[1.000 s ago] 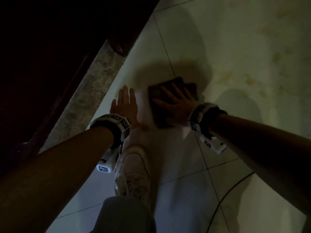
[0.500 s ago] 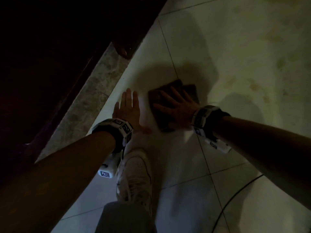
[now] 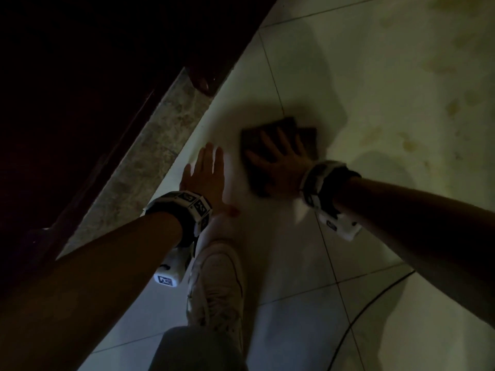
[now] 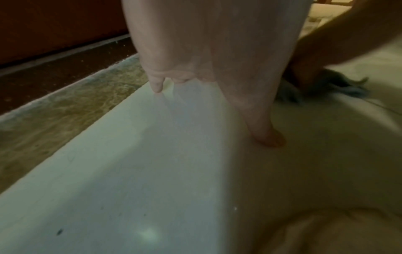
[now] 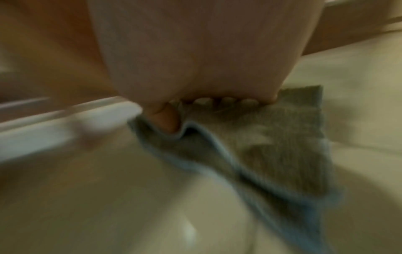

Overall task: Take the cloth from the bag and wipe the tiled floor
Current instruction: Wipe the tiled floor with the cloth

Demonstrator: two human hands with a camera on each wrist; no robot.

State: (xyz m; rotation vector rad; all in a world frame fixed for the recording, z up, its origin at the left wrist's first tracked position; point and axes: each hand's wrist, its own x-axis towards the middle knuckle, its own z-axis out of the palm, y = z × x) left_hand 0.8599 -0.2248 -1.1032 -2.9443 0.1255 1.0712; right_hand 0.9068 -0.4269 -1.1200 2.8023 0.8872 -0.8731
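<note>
1. Right hand (image 3: 278,167) – fingers spread flat, pressing the dark cloth (image 3: 308,135) onto the tiled floor (image 3: 375,103), centre of frame.
2. Left hand (image 3: 206,175) – flat, fingers straight on the floor just beside it, holding nothing.

Both bare forearms reach forward and down, each with a banded wrist unit. Left hand (image 3: 205,174) lies flat, palm down, fingers straight and together. Right hand (image 3: 281,162) lies flat, palm down, fingers (image 3: 266,141) spread and extended.
</note>
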